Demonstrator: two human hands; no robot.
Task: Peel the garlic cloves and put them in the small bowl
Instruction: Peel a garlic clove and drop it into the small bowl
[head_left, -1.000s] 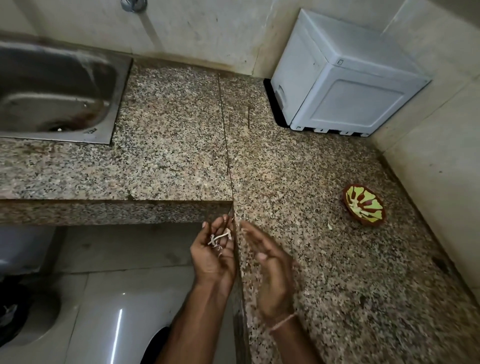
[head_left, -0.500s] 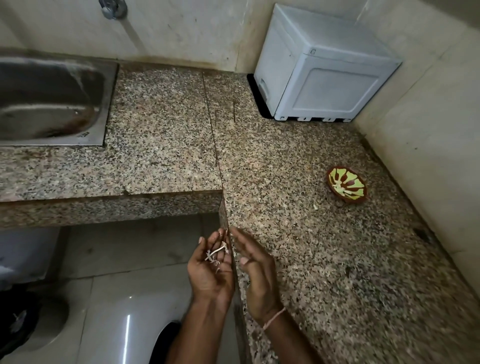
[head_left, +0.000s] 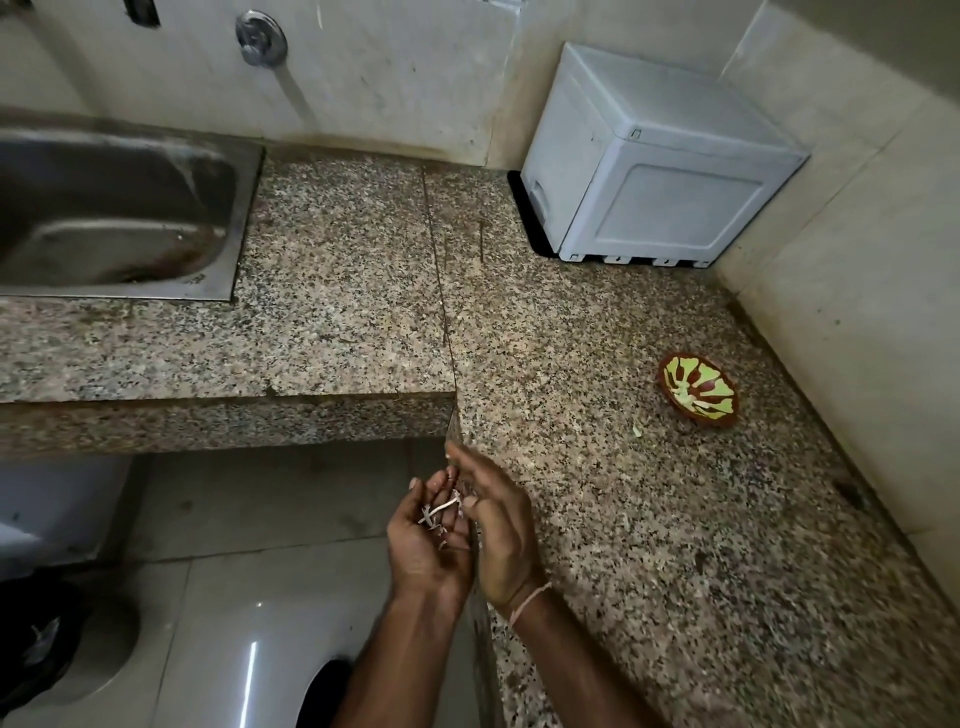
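Head view shows thin pale strips of garlic peel (head_left: 439, 512) lying in the cupped palm of the left hand (head_left: 428, 540), which is turned palm up just off the inner edge of the speckled granite counter (head_left: 597, 493), above the floor; its fingers are loosely bent around the scraps rather than clamped on them. The right hand (head_left: 498, 525) stands on edge just beside it, touching or nearly touching the left fingertips, its fingers fairly straight and relaxed, holding nothing that can be made out, and a thin pale thread band (head_left: 530, 597) circles its wrist. Whether any whole clove lies among the peels cannot be told. The small round bowl with a brown rim and a green-and-brown leaf pattern (head_left: 698, 389) sits on the counter well to the right of the hands, near the side wall; what lies in it is too small to tell. A tiny pale scrap (head_left: 637, 431) rests on the granite just left of and in front of the bowl. At the back corner stands a light grey plastic box-shaped appliance (head_left: 654, 171) against the wall. On the left counter section a stainless steel sink (head_left: 119, 208) is set in, with a round metal wall fitting (head_left: 261, 36) above it
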